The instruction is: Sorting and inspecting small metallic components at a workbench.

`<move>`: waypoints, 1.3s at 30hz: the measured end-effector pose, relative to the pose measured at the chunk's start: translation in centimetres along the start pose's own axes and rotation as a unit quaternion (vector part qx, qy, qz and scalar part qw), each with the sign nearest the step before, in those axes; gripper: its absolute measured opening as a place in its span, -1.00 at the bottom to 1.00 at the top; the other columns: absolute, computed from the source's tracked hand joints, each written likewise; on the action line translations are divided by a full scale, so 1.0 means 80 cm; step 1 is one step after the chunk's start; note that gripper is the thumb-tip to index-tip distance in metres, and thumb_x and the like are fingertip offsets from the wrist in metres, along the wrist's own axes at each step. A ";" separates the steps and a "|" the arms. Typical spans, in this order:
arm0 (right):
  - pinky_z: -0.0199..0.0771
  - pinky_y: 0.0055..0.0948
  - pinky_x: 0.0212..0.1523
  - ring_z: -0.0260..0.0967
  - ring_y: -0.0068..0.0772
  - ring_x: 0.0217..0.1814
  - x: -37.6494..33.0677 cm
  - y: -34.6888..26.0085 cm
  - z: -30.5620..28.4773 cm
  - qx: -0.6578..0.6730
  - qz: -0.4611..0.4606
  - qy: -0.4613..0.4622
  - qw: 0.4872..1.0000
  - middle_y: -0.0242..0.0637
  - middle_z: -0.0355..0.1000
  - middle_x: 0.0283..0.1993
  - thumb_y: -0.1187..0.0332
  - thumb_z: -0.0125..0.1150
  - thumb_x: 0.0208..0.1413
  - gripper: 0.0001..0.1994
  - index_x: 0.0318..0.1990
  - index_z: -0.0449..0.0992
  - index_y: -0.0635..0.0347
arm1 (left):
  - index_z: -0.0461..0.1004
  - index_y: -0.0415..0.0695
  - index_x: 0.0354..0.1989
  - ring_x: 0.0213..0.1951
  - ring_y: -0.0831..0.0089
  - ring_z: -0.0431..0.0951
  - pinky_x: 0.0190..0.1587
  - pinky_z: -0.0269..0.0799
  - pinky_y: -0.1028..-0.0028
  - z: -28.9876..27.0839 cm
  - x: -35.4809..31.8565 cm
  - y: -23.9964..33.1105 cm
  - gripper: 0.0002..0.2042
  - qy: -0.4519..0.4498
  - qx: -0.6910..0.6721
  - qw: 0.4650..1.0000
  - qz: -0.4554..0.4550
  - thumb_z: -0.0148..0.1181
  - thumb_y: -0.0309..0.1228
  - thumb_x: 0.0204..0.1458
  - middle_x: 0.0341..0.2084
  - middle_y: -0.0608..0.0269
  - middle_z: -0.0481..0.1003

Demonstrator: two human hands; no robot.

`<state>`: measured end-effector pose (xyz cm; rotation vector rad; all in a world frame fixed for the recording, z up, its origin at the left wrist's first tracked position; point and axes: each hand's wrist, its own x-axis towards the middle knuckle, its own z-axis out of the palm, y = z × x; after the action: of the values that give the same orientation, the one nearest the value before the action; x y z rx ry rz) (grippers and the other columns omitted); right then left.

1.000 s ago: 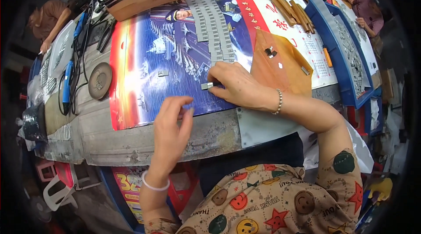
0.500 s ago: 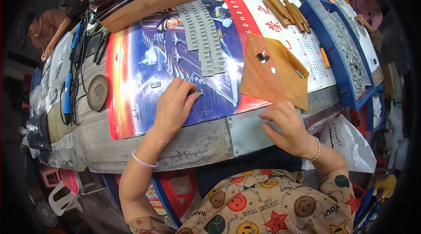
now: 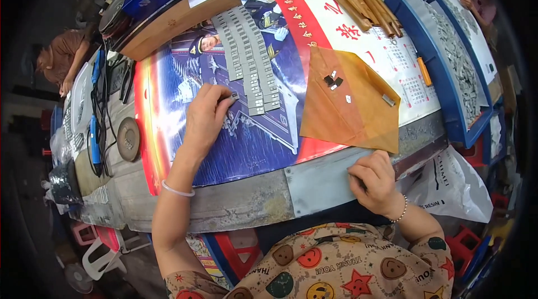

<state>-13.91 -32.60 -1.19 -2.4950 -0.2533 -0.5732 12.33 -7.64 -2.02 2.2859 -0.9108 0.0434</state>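
Head view shows the left hand [image 3: 203, 121] stretched out over a glossy blue poster [image 3: 246, 148], its fingertips pinching a small grey metal piece [image 3: 233, 97] at the hand's one o'clock, just beside the lower end of the grey strips [image 3: 249, 61]. That piece is short, and its long axis seems to run roughly from nine to three o'clock, though it is too small to be sure. The strips lie side by side in rows, their long axis running from eleven o'clock down to five o'clock across the poster. The right hand [image 3: 376, 180] rests at the table's near edge on a bare grey metal plate [image 3: 319, 178], fingers curled and pressed together; I cannot tell whether it holds anything. At its twelve o'clock lies an orange sheet [image 3: 347, 114] carrying a few small parts. Farther toward two o'clock sits a blue tray [image 3: 443, 103] filled with grey pieces, and wooden sticks [image 3: 364, 8] lie on a calendar page. The worn workbench [image 3: 235, 209] is crowded; other people sit at the far left and far right
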 end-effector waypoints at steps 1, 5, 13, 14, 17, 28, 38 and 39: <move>0.26 -0.32 -0.26 0.30 -0.27 -0.37 0.000 0.001 0.000 0.002 0.002 0.000 1.000 -0.28 0.35 -0.35 0.59 0.28 -0.27 -0.74 -0.32 0.46 0.25 | 0.44 -0.21 -0.35 -0.43 0.18 0.48 -0.38 0.37 0.35 0.001 0.005 0.001 -0.90 -0.002 0.002 1.000 -0.001 0.21 -0.53 -0.04 -0.45 0.11 0.41; 0.26 -0.31 -0.28 0.30 -0.27 -0.40 -0.001 0.003 0.001 -0.003 -0.004 0.006 1.000 -0.29 0.35 -0.36 0.59 0.28 -0.30 -0.74 -0.34 0.46 0.24 | 0.45 -0.21 -0.35 -0.43 0.18 0.47 -0.38 0.37 0.36 0.004 0.020 0.001 -0.90 -0.003 0.005 1.000 0.009 0.21 -0.55 -0.04 -0.47 0.11 0.40; 0.28 -0.32 -0.32 0.29 -0.27 -0.41 0.001 0.003 0.005 -0.018 -0.008 0.012 1.000 -0.31 0.34 -0.38 0.59 0.27 -0.35 -0.73 -0.37 0.47 0.23 | 0.44 -0.22 -0.35 -0.43 0.18 0.48 -0.38 0.37 0.37 0.007 0.031 -0.003 -0.91 0.008 0.004 0.999 0.033 0.19 -0.57 -0.04 -0.47 0.10 0.41; 0.28 -0.32 -0.32 0.29 -0.27 -0.41 0.001 0.003 0.005 -0.019 -0.007 0.011 1.000 -0.31 0.34 -0.38 0.59 0.27 -0.35 -0.73 -0.37 0.47 0.23 | 0.44 -0.22 -0.35 -0.43 0.18 0.48 -0.38 0.37 0.37 0.008 0.031 -0.003 -0.91 0.008 0.003 0.999 0.033 0.19 -0.57 -0.04 -0.47 0.10 0.41; 0.28 -0.32 -0.32 0.29 -0.28 -0.41 0.000 0.004 0.006 -0.019 -0.007 0.010 1.000 -0.31 0.34 -0.38 0.59 0.27 -0.35 -0.73 -0.36 0.47 0.23 | 0.43 -0.21 -0.35 -0.42 0.18 0.49 -0.38 0.38 0.37 0.010 0.032 -0.004 -0.90 0.012 0.005 0.999 0.040 0.19 -0.57 -0.04 -0.46 0.11 0.42; 0.28 -0.32 -0.32 0.28 -0.27 -0.42 -0.001 0.000 0.007 -0.023 -0.013 0.024 0.999 -0.30 0.34 -0.38 0.59 0.27 -0.32 -0.75 -0.36 0.46 0.25 | 0.44 -0.23 -0.25 -0.50 0.36 0.43 -0.41 0.36 0.48 0.000 0.021 0.002 -0.85 0.058 0.030 0.997 0.041 0.19 -0.58 -0.02 -0.41 0.15 0.44; 0.30 -0.32 -0.41 0.29 -0.26 -0.49 -0.021 -0.015 0.007 0.048 -0.081 0.055 0.994 -0.29 0.34 -0.41 0.62 0.26 -0.34 -0.76 -0.40 0.46 0.23 | 0.49 -0.25 -0.24 -0.45 0.55 0.45 -0.37 0.38 0.56 -0.077 -0.092 -0.019 -0.86 0.144 -0.008 0.979 -0.145 0.17 -0.56 0.00 -0.40 0.26 0.50; 0.30 -0.32 -0.42 0.29 -0.26 -0.49 -0.027 -0.022 0.010 0.074 -0.092 0.052 0.992 -0.30 0.34 -0.41 0.62 0.27 -0.35 -0.76 -0.41 0.45 0.22 | 0.49 -0.25 -0.23 -0.43 0.54 0.47 -0.36 0.40 0.55 -0.078 -0.103 -0.026 -0.85 0.135 -0.012 0.978 -0.159 0.18 -0.56 -0.01 -0.38 0.25 0.51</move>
<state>-16.08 -30.84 -1.92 -2.3054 -0.4731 -0.7290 8.69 2.11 -0.54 2.3058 -0.4001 0.1957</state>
